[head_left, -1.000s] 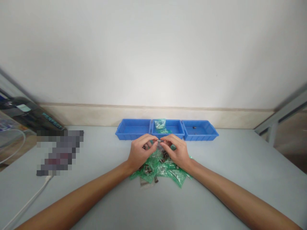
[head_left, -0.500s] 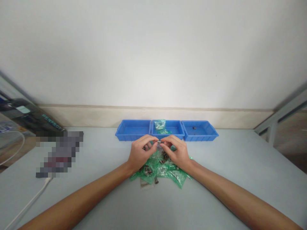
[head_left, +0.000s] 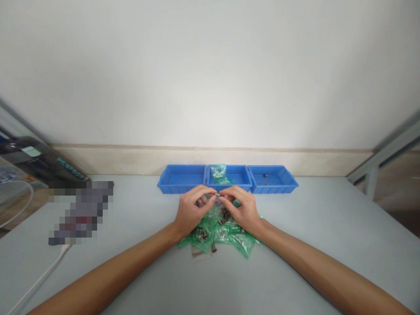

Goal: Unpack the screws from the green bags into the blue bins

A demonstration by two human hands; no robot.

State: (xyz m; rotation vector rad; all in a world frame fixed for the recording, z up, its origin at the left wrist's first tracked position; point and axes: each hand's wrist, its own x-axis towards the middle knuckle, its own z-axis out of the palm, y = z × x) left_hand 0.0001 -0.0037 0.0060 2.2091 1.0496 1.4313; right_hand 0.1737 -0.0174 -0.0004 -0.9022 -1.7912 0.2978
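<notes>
Between both hands, above a heap of green plastic bags [head_left: 241,240], is a small metal fastener [head_left: 217,194], too small to tell its exact kind. My left hand [head_left: 193,208] pinches its left end between thumb and forefinger. The other end is pinched by my right hand [head_left: 242,208], with the fingertips of both hands almost meeting. Dark metal screws [head_left: 202,234] show in and on the bags beneath the hands. One loose screw [head_left: 214,248] lies at the heap's front edge, beside a small clear bag [head_left: 199,253].
Three blue trays stand in a row behind the hands: a left tray [head_left: 183,188], a middle tray [head_left: 243,175] with a green bag [head_left: 218,172], and a right tray [head_left: 285,179] with small dark pieces. A blurred-out object [head_left: 82,214] with a white cable [head_left: 39,278] lies left.
Both hands keep their pinch on the small metal fastener in nearly the same place. The view has shifted very slightly.
</notes>
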